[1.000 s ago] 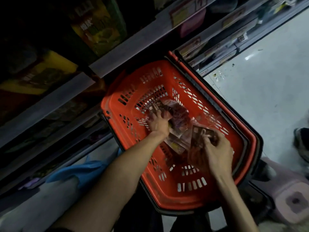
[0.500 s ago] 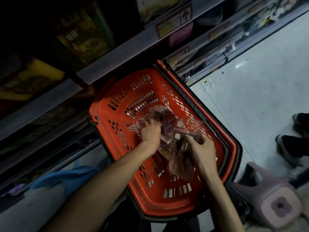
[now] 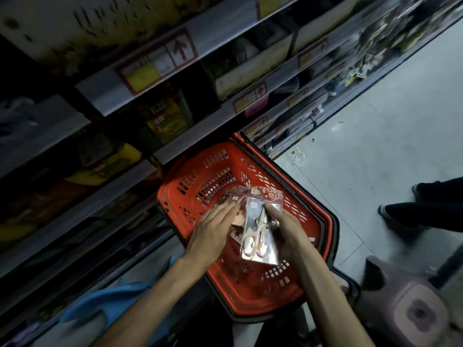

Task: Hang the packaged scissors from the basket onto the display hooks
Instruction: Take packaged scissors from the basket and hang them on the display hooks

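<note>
Red basket (image 3: pixel 175 196) below both hands. Scissors pack (image 3: pixel 258 236) gripped at its edge in right hand (image 3: pixel 288 234). Left hand (image 3: pixel 213 234) flat, fingers (image 3: pixel 225 209) straight, against packs (image 3: pixel 233 196) just beside.

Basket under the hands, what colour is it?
The basket is orange-red with a dark rim, seen in the head view.

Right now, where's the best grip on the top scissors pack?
Probably the printed header of the scissors pack, pinched from the far end: it is flat, away from the bulge, and free, while the right hand holds the right edge.
</note>
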Motion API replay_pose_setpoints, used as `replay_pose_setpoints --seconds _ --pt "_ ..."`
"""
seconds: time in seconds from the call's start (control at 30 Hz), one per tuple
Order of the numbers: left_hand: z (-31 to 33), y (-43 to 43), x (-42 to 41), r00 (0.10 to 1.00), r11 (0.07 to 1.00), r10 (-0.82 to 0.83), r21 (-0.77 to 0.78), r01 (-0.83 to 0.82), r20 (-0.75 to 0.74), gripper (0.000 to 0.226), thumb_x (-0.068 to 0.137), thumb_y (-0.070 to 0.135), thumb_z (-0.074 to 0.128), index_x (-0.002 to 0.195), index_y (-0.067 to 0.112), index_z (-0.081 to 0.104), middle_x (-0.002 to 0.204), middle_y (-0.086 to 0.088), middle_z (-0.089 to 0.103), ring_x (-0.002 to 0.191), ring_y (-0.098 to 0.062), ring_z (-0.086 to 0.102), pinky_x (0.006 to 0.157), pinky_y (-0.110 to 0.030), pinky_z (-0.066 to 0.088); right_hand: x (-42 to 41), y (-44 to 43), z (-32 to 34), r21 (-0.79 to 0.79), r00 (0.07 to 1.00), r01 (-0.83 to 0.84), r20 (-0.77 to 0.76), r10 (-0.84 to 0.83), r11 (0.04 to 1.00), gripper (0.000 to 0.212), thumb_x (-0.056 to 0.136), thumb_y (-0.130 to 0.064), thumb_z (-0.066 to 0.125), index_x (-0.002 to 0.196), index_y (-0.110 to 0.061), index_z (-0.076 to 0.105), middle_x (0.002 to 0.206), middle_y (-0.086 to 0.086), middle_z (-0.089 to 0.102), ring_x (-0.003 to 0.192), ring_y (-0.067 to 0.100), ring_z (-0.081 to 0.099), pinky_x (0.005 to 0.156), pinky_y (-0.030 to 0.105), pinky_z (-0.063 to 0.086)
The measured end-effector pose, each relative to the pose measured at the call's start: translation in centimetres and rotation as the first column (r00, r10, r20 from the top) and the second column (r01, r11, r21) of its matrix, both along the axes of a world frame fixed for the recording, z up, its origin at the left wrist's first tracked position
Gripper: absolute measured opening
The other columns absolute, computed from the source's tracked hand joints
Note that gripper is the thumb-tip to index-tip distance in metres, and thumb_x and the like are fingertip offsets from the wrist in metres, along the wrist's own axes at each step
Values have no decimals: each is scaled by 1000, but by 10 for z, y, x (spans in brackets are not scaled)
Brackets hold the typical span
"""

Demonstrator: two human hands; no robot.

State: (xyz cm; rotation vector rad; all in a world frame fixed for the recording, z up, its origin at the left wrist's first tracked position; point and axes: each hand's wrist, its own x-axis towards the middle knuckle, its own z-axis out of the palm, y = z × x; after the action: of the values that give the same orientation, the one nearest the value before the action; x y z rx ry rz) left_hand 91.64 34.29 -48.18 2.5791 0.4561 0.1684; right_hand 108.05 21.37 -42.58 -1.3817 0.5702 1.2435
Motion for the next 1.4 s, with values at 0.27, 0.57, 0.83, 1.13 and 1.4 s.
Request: replay_pose_setpoints --seconds 0.27,0.57,0.83,1.13,1.4 --pt "56 18 -35 956 982 -163 -56 182 245 67 85 -14 54 148 7 58 155 -4 56 145 -24 51 118 -42 46 -20 9 34 55 999 -41 -3 41 998 59 78 -31 85 127 -4 68 117 23 74 94 37 73 86 50 61" --pt "109 32 -49 915 936 -351 61 346 201 63 90 54 76 141 19 65 155 -3 53 144 -21 51 114 -37 47 -45 -34 80 116 974 -36 224 9 993 42 88 -22 80 119 1 63 108 28 74 86 40 74 72 43 63" --pt "146 -11 -5 983 455 144 -874 -170 -116 58 77 51 75 130 35 59 124 7 69 111 -5 70 85 -17 56 -50 -72 123 21 797 -228 579 174 973 31 88 -31 80 110 -15 67 107 9 78 97 29 77 90 47 61" --pt "184 -110 -1 979 447 201 -891 -83 9 16 94 7 75 109 13 76 103 -1 82 97 -15 76 84 -25 58 -91 -161 154 -19 496 -54 867 43 998 9 93 -18 75 101 -19 72 104 -5 76 99 12 73 89 35 60" --pt "211 -207 -21 995 476 102 -879 -28 24 27 96 7 71 120 18 72 112 -5 80 110 -26 74 95 -39 58 -153 -286 180 76 387 404 889 -246 912 14 85 -5 80 86 -16 72 86 -6 76 83 6 71 72 19 55"
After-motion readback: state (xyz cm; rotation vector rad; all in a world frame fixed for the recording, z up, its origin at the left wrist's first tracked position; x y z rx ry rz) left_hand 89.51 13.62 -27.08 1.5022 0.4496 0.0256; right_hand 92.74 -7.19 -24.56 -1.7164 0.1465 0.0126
